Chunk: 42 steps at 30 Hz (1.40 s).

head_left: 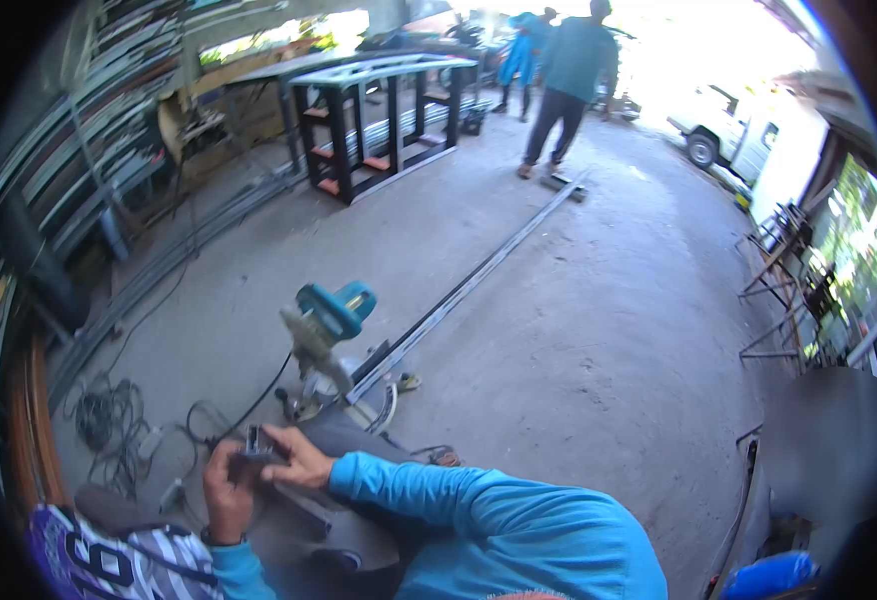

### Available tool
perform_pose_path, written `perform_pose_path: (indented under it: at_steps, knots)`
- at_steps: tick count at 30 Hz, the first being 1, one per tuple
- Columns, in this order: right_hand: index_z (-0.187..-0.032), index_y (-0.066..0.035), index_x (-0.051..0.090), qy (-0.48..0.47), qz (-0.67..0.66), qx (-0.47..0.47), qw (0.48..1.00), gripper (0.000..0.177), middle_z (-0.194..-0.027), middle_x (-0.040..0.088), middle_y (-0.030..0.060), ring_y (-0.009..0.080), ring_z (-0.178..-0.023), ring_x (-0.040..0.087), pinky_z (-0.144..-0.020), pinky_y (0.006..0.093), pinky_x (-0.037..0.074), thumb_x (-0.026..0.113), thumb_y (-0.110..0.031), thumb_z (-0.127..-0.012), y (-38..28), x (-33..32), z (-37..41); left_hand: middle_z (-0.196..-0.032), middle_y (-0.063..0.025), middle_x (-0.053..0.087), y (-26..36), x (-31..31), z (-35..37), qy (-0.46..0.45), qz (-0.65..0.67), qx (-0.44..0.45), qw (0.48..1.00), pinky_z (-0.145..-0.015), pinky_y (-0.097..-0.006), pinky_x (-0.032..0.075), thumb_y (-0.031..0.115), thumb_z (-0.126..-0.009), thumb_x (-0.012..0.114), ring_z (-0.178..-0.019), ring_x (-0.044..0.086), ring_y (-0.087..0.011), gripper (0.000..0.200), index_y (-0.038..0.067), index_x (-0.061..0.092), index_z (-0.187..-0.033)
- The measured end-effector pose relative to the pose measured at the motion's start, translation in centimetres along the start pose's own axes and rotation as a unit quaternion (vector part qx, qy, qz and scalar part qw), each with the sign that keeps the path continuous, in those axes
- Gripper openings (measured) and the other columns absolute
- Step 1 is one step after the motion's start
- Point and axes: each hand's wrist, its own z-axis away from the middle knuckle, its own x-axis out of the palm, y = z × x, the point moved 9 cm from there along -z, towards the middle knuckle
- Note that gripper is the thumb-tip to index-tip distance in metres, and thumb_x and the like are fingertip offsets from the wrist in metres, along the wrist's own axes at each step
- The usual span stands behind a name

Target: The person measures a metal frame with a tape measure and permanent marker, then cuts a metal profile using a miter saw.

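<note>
Concrete floor (639, 330), open workshop, glare at the far end. Two people stand there: one in a dark top (577, 65), one in blue (525, 50). White truck (749, 135) parked right of them. Mitre saw (331, 315) sits on the floor, just ahead of the hands. Long bar (469, 285) runs from the saw to a low block (565, 187) near the people. Coiled cable (109, 420) lies at left.

Rack (77, 135) on the left wall is loaded with long stock. Black frame (395, 130) has open bays, reddish bits at the low corners. Metal lengths (159, 240) lie on the floor between rack and frame.

Small metal piece (256, 450) is up in front of the body, by the saw base. Left hand (229, 490) grips it from one side, right hand (299, 460) pinches the other. Fingers cover part of it; exact profile unclear.

Grey blur (829, 445) at right can't be identified. Blue bundle (771, 575) is low right, contents can't be made out. Edges are lost to the lens's black border.
</note>
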Motion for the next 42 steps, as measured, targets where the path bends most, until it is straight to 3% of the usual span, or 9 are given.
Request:
perform_pose_path:
  at_steps: [9,10,13,23,25,27,31,36,42]
  knots:
    - [-0.11,0.002,0.059,0.063,0.089,0.015,0.994,0.041,-0.094,0.064,0.0205,0.0267,-0.086,0.062,-0.079,0.0432,0.051,0.068,-0.027,-0.084,3.4,-1.4,-0.2,-0.078,-0.0103,0.054,-1.4,0.5,-0.3,0.123,-0.016,0.082,0.989,-0.064,-0.0353,0.045,0.006,-0.091,0.074,-0.067,0.052,-0.0205,0.019,0.002,0.056,-0.095]
    - [-0.106,0.002,0.06,0.091,0.094,0.033,0.991,0.037,-0.092,0.066,0.0202,0.0279,-0.085,0.063,-0.077,0.0443,0.051,0.067,-0.025,-0.083,4.1,-1.8,0.2,-0.081,-0.0042,0.053,-1.6,0.8,-0.5,0.085,-0.046,0.053,0.994,-0.067,-0.0313,0.045,0.005,-0.092,0.073,-0.074,0.051,-0.0135,0.019,0.004,0.055,-0.099]
    - [-0.103,0.005,0.058,0.132,0.015,-0.035,0.991,0.063,-0.075,0.06,0.0074,0.0142,-0.07,0.054,-0.063,0.0351,0.047,0.06,-0.058,-0.096,4.0,-1.4,-0.3,-0.076,-0.0047,0.048,-1.5,0.7,-0.6,0.144,-0.027,0.074,0.986,-0.059,-0.0314,0.043,0.0,-0.087,0.075,-0.066,0.051,-0.0135,0.026,0.004,0.05,-0.089]
    - [-0.111,0.002,0.059,0.104,-0.007,0.024,0.994,0.1,-0.088,0.065,0.0055,0.0137,-0.081,0.059,-0.069,0.0324,0.05,0.042,-0.093,-0.083,4.1,-2.9,-1.0,-0.087,-0.0092,0.063,-4.0,2.3,-0.9,0.061,0.064,-0.019,0.996,-0.07,-0.03,0.051,0.003,-0.09,0.074,-0.078,0.063,-0.0164,0.017,0.001,0.059,-0.096]
    - [-0.105,0.002,0.063,0.131,-0.079,0.049,0.987,0.092,-0.087,0.066,0.0067,0.0145,-0.08,0.061,-0.068,0.0331,0.051,0.045,-0.086,-0.089,4.8,-2.3,-0.3,-0.085,-0.0114,0.061,-3.0,2.1,-0.5,0.069,-0.003,0.02,0.997,-0.067,-0.0334,0.049,0.002,-0.089,0.074,-0.075,0.061,-0.0191,0.017,0.001,0.058,-0.094]
    - [-0.082,-0.002,0.067,0.094,0.006,0.014,0.995,0.04,-0.08,0.066,0.0105,0.0259,-0.07,0.062,-0.064,0.0431,0.05,0.05,-0.036,-0.094,7.2,-2.2,0.6,-0.086,-0.0162,0.062,-3.1,2.2,0.1,0.12,-0.083,0.058,0.988,-0.065,-0.0421,0.05,0.005,-0.091,0.071,-0.073,0.063,-0.0345,0.013,0.0,0.059,-0.093]
    - [-0.118,-0.001,0.056,0.15,0.114,-0.021,0.982,0.053,-0.092,0.061,0.018,0.0353,-0.083,0.054,-0.081,0.044,0.046,0.039,-0.049,-0.105,7.2,-2.9,-0.1,-0.08,-0.0129,0.062,-3.7,2.7,-0.9,0.108,-0.083,0.04,0.99,-0.065,-0.0385,0.048,0.004,-0.091,0.07,-0.073,0.063,-0.0259,0.009,0.0,0.062,-0.093]
    - [-0.107,0.001,0.057,0.126,0.021,-0.062,0.99,0.074,-0.087,0.058,0.0094,0.0188,-0.081,0.051,-0.071,0.0381,0.045,0.036,-0.069,-0.102,0.8,-3.3,-1.6,-0.086,-0.0097,0.065,-5.4,3.5,-0.1,0.074,0.03,-0.004,0.997,-0.069,-0.0361,0.049,0.002,-0.093,0.068,-0.076,0.062,-0.0189,0.011,0.0,0.058,-0.099]
    - [-0.127,0.002,0.053,0.134,0.039,-0.007,0.99,0.075,-0.089,0.059,0.0143,0.0233,-0.078,0.053,-0.074,0.0376,0.046,0.041,-0.067,-0.101,4.4,-3.3,-1.1,-0.088,-0.0101,0.065,-2.7,3.1,-0.2,0.103,-0.112,0.08,0.985,-0.07,-0.0357,0.05,0.002,-0.092,0.069,-0.079,0.065,-0.0197,0.014,0.0,0.058,-0.1]
